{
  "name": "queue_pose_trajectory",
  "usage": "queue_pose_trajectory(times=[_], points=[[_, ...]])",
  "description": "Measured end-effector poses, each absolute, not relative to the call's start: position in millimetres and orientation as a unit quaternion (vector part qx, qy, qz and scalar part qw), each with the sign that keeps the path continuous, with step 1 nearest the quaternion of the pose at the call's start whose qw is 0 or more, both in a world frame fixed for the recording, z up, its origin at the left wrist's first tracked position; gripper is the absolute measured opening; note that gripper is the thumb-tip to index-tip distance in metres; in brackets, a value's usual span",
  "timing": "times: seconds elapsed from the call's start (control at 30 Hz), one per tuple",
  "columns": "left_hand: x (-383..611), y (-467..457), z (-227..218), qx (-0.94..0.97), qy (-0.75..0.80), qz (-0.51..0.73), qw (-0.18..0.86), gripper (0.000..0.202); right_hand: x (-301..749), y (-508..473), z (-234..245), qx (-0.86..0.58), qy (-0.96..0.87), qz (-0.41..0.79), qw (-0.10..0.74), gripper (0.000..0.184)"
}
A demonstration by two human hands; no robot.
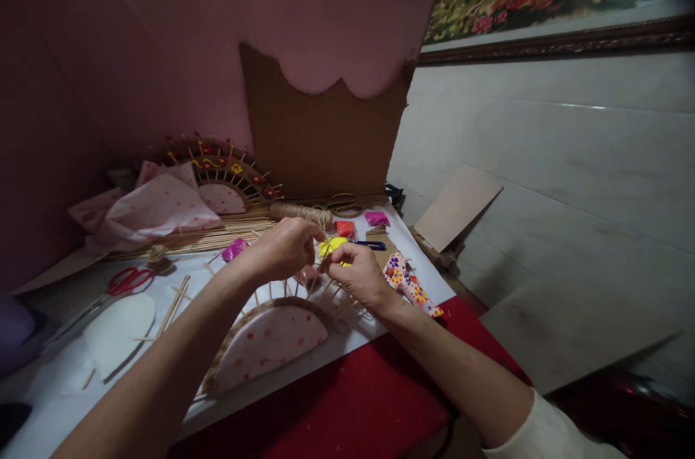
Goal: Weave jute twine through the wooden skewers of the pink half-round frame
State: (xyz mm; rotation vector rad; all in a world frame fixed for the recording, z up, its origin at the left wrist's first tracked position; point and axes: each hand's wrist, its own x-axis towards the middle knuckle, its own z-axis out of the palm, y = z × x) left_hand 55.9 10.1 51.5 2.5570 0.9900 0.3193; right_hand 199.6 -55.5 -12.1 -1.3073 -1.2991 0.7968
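My left hand (285, 249) and my right hand (355, 274) meet above a half-round woven piece (268, 343) with a pink dotted centre and thin sticks fanning from its rim. Both hands have their fingers pinched together around something small near the sticks; I cannot make out what it is. A yellow lump (332, 246) lies just behind the fingertips.
Red-handled scissors (127, 280) and a white half-round cutout (116, 332) lie at the left. A finished decorated fan piece (225, 177), a twine spool (301, 213), a bundle of sticks (206, 238), small coloured packets (344, 229) and a flowered strip (413, 289) sit around. Brown cardboard (320, 133) stands behind.
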Motion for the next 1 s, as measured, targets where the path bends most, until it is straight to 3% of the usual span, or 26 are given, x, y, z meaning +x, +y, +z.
queue_pose_trajectory(times=[0.4, 0.77, 0.87, 1.0], points=[[56.4, 5.7, 54.8, 0.904, 0.363, 0.110, 0.199, 0.037, 199.5, -56.9, -10.0, -0.557, -0.564, 0.309, 0.525, 0.008], [57.3, 4.3, 56.2, 0.907, 0.366, 0.103, 0.181, 0.036, 202.5, -73.9, -6.0, -0.621, -0.657, 0.054, 0.424, 0.011], [56.5, 4.7, 55.8, 0.909, 0.360, 0.110, 0.179, 0.036, 206.8, -67.7, -6.0, -0.622, -0.626, 0.097, 0.461, 0.017], [55.7, 7.1, 53.9, 0.911, 0.347, 0.112, 0.192, 0.037, 212.9, -48.7, -2.2, -0.568, -0.573, 0.322, 0.496, 0.015]])
